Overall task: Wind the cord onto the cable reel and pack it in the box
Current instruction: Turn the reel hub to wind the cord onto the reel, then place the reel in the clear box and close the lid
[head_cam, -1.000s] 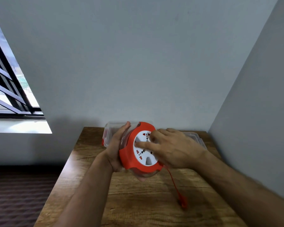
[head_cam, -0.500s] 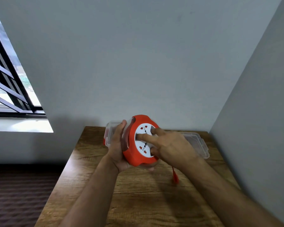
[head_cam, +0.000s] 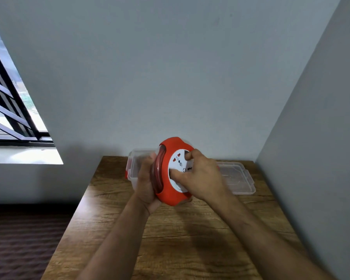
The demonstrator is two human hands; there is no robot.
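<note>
An orange cable reel with a white socket face is held upright above the wooden table. My left hand grips its back and rim. My right hand lies on the white face, fingers curled into it. Red cord shows wound inside the reel's clear side. No loose cord or plug is visible. A clear plastic box stands behind the reel at the table's back, partly hidden by my left hand.
The box's clear lid lies flat at the back right of the table. Grey walls close in behind and on the right. A barred window is at the left, with dark floor below the table's left edge.
The hanging red cord and plug have gone out of sight, drawn up into the reel. My right hand has turned on the white face, and the reel has risen slightly.
</note>
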